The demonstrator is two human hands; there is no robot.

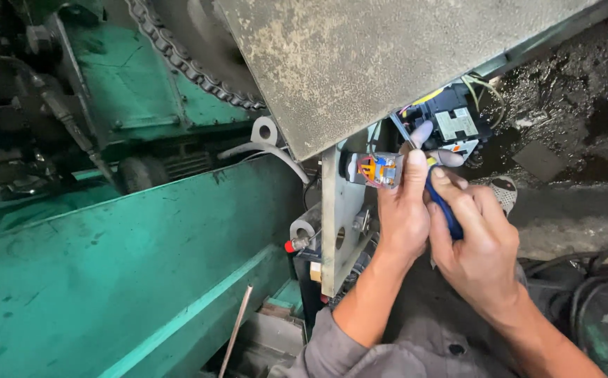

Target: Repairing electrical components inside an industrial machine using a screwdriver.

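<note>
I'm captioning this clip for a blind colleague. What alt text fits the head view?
Two bare hands work at a small grey electrical part with orange and blue inserts, mounted on a metal bracket of a green machine. The left hand steadies the part; the right hand grips a blue-handled tool. A roller chain runs above.

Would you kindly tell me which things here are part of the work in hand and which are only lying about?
In hand:
left hand on small switch block
right hand with blue-handled tool
black wired unit

Lying about:
roller chain
thin rod
white hose
</note>
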